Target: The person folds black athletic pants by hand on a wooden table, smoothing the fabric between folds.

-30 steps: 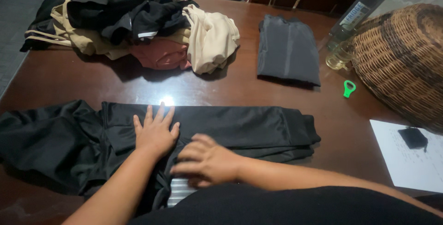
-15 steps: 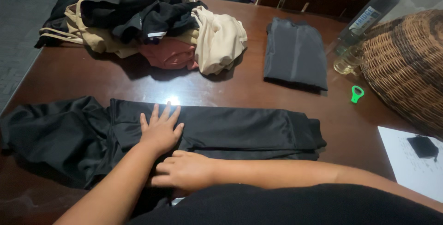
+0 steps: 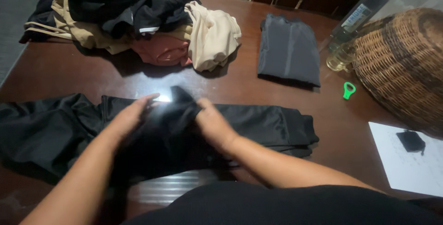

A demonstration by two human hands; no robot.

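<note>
A long black garment [image 3: 258, 121] lies across the near part of the dark wooden table [image 3: 69, 75]. My left hand [image 3: 131, 114] and my right hand [image 3: 210, 121] each grip a fold of the garment's middle section and hold it lifted off the table, a peak of cloth rising between them. The garment's left end [image 3: 41, 128] lies bunched, its right end flat and folded.
A heap of black, beige and pink clothes [image 3: 138, 22] sits at the back left. A folded dark grey garment [image 3: 288, 49] lies behind. A wicker basket [image 3: 406, 63], a glass [image 3: 339, 59], a bottle [image 3: 357, 15], a green opener [image 3: 349, 89] and a paper sheet [image 3: 406, 160] stand at right.
Both hands were pressing flat on the garment; now they have gripped its middle and pulled a fold up and away from me, exposing table near my body.
</note>
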